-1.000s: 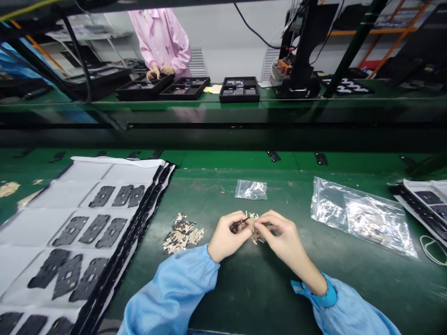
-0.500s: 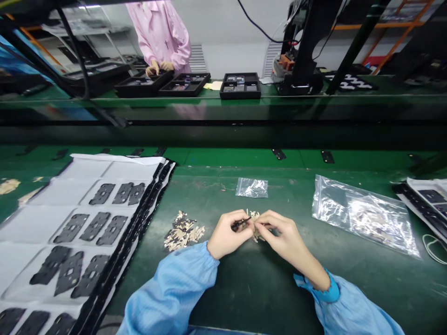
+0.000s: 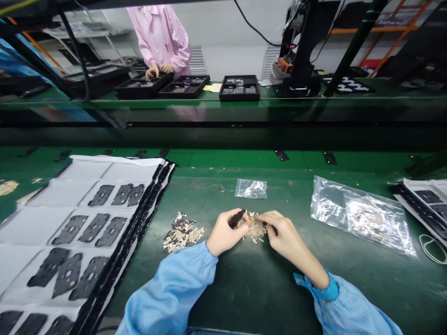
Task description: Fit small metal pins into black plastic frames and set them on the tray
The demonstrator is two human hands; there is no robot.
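Note:
My left hand (image 3: 226, 232) is closed on a dark flat plate (image 3: 236, 218), held tilted between thumb and fingers; much of the plate is hidden by the hand. My right hand (image 3: 282, 231) has its thumb apart from the fingers. Its fingertips reach to a loose pile of small pale pieces (image 3: 256, 231) just right of my left hand. I cannot see anything between them. Another pile of small pale and dark strips (image 3: 182, 234) lies left of my left wrist. Beyond the hands rests a small clear zip bag (image 3: 251, 189).
Stacked white trays (image 3: 37, 218) on the left hold several black plates (image 3: 102, 231). A large clear bag (image 3: 363, 216) with pale pieces lies at right, beside another tray (image 3: 431, 195). Black parts (image 3: 329, 158) lie on the green strip behind. Across it, a person in pink (image 3: 164, 42) handles black trays.
My right hand has drawn slightly away from my left, its thumb and fingers parting and uncovering more of the pale pile. The plate in my left hand shows a broader face.

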